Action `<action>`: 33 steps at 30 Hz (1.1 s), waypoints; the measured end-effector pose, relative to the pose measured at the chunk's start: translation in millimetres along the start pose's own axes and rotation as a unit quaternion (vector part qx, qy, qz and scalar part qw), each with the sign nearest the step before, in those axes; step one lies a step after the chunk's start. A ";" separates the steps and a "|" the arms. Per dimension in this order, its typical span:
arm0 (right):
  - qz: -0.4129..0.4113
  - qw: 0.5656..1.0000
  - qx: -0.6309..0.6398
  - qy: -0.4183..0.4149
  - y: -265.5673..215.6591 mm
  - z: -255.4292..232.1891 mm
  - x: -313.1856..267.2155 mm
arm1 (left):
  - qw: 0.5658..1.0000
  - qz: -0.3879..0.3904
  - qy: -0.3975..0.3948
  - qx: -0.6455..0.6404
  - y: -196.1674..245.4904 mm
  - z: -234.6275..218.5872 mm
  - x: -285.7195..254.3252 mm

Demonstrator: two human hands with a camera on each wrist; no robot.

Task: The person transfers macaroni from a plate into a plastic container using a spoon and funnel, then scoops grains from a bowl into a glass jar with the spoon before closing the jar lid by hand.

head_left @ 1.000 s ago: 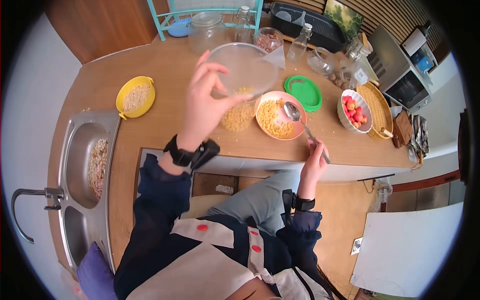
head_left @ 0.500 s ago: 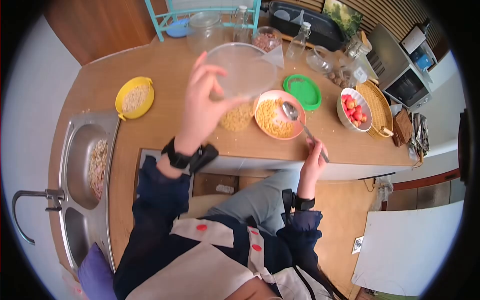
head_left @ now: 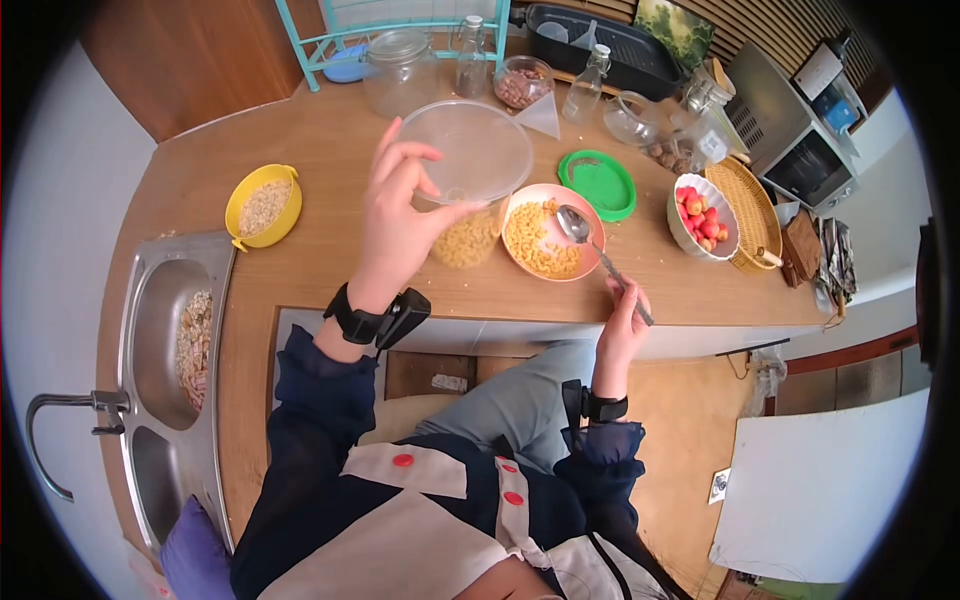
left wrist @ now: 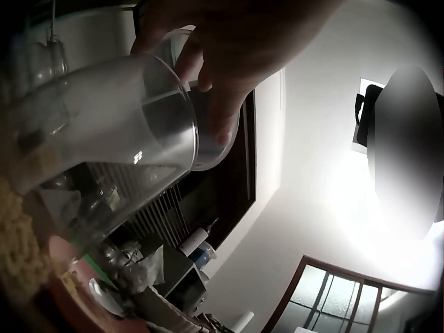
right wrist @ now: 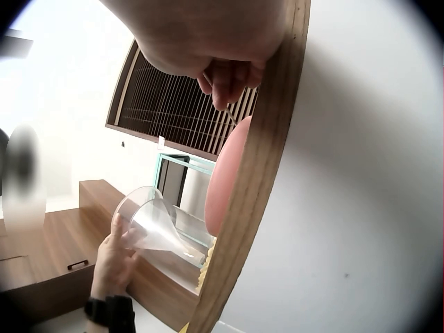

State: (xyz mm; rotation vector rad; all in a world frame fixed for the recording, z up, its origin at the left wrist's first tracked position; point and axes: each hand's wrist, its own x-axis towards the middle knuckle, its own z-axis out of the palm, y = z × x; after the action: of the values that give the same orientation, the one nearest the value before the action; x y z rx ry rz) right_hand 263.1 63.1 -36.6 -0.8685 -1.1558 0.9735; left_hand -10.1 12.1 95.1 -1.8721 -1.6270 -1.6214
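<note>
My left hand (head_left: pixel 395 215) holds a clear plastic funnel (head_left: pixel 470 140) by its wide mouth, with thumb and fingers at the rim. In the right wrist view the funnel (right wrist: pixel 149 225) tapers down toward the pasta. Below it stands a clear jar (left wrist: pixel 90 118) with macaroni (head_left: pixel 465 243) in the bottom. Beside the jar is a pink plate (head_left: pixel 520 262) with more macaroni. My right hand (head_left: pixel 622 322) grips the handle of a metal spoon (head_left: pixel 574 225), whose bowl lies over the plate. In the right wrist view the spoon is mostly hidden by my fingers.
A green lid (head_left: pixel 612 190) lies behind the plate, and a white bowl (head_left: pixel 682 235) of red fruit stands right. A small funnel (head_left: pixel 541 117), glass jars and bottles (head_left: pixel 587 90) line the back. Left are a yellow bowl (head_left: pixel 285 215) of oats and a sink (head_left: pixel 160 300).
The head view has shifted slightly. My left hand and the funnel sit a little lower and further left in it; my right hand keeps the spoon at the plate.
</note>
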 end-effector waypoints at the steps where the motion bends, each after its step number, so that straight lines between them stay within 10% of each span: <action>1: 0.000 1.000 -0.002 0.000 0.0 -1.1 0.0 | 1.000 -0.002 0.000 -0.009 -0.4 0.4 -0.1; 11: 0.011 0.989 -0.089 -0.117 -24.4 8.8 16.2 | 0.997 -0.074 -0.007 -0.009 12.1 -11.7 -14.7; 15: -0.010 0.968 -0.158 -0.195 -30.8 13.8 26.2 | 0.989 0.101 0.109 -0.004 9.8 -2.8 -69.4; 18: -0.104 0.934 -0.236 -0.249 -40.6 13.8 30.3 | 0.976 -0.095 -0.114 -0.157 28.2 22.0 -90.5; 20: -0.115 0.915 -0.258 -0.289 -54.2 3.4 30.8 | 0.828 -0.370 -0.270 -0.323 25.0 43.0 -93.6; 23: -0.145 0.888 -0.290 -0.327 -79.2 -6.7 36.9 | 0.726 -0.481 -0.306 -0.384 20.4 51.5 -87.6; 33: -0.283 0.821 -0.319 -0.381 -73.1 26.0 43.6 | 0.644 -0.531 -0.269 -0.482 13.9 83.4 -89.4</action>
State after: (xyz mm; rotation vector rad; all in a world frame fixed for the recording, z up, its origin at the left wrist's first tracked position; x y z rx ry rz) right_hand 254.8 80.3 50.3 -0.5545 -2.3644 0.3967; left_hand 67.0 12.9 -0.7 -1.9321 -2.8395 -3.1236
